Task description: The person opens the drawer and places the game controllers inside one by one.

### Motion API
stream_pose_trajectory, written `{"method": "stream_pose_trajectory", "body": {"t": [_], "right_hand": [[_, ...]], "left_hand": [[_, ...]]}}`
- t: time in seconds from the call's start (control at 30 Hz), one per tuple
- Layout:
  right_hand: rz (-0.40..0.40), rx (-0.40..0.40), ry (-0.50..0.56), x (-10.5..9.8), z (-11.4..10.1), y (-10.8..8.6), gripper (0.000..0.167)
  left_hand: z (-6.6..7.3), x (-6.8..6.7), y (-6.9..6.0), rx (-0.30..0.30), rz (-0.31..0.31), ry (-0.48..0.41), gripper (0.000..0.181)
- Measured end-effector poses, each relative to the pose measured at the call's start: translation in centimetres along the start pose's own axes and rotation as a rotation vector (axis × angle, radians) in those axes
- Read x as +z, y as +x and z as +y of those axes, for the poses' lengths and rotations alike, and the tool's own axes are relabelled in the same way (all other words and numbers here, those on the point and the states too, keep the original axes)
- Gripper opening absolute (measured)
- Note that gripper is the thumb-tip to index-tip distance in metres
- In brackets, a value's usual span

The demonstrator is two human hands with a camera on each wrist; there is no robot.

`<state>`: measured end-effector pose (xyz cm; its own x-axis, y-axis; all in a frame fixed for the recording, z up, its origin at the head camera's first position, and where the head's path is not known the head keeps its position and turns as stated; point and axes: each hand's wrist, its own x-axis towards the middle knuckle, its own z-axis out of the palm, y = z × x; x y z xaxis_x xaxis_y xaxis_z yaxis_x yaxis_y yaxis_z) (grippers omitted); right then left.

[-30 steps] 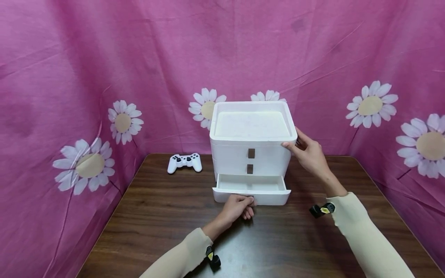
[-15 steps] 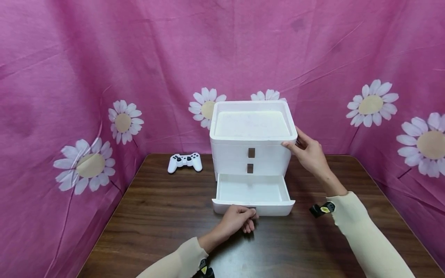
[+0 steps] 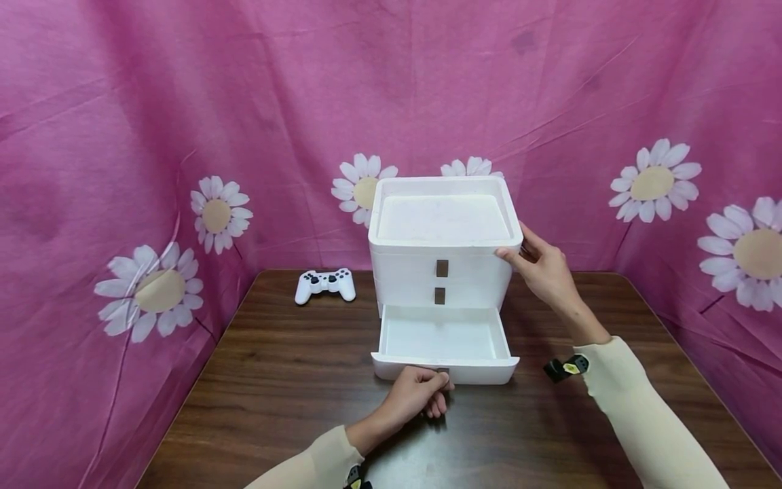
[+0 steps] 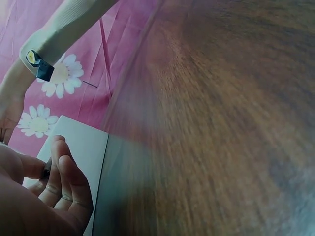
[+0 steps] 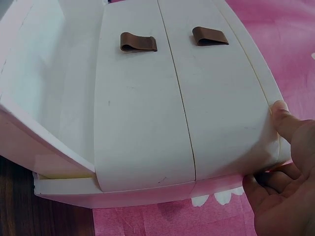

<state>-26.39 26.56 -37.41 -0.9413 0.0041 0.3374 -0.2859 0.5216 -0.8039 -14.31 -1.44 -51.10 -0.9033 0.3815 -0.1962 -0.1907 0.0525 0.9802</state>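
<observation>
Before you is a flat, dark brown, wood-grained bench (image 3: 275, 380). Toward its back stands a white, box-shaped cabinet (image 3: 409, 278), its bottom drawer (image 3: 442, 333) pulled out toward you. On your left – near the cabinet but apart from it – lies a white, two-gripped game controller (image 3: 325, 284) with dark buttons.

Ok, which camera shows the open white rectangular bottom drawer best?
The head view, showing the drawer from above, its front partly covered by the left hand. The right wrist view crops it; the left wrist view shows only part of the front.
</observation>
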Motion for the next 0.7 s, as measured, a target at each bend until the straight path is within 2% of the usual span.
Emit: {"method": "stream_pose_trajectory", "body": {"t": [0.1,0.2,0.3,0.4,0.57,0.7], "right_hand": [[0.003,-0.001,-0.005,0.0,0.1,0.0,0.08],[0.003,0.001,-0.008,0.0,0.1,0.0,0.08],[0.002,0.003,-0.009,0.1,0.1,0.0,0.081],[0.004,0.002,-0.014,0.1,0.0,0.0,0.081],[0.011,0.002,-0.013,0.0,-0.1,-0.1,0.081],[0.015,0.009,-0.019,0.0,-0.1,-0.1,0.082]], "left_hand": [[0.0,-0.1,0.0,0.002,-0.023,0.05,0.035],[0.3,-0.6,-0.3,-0.007,-0.087,0.14,0.032],[1.3,-1.6,-0.7,-0.012,-0.156,0.237,0.028],[2.9,-2.6,-1.3,0.005,-0.19,0.322,0.024],[6.6,-4.7,-2.3,0.084,-0.224,0.454,0.015],[9.7,-7.2,-2.4,0.151,-0.194,0.525,0.011]]}}
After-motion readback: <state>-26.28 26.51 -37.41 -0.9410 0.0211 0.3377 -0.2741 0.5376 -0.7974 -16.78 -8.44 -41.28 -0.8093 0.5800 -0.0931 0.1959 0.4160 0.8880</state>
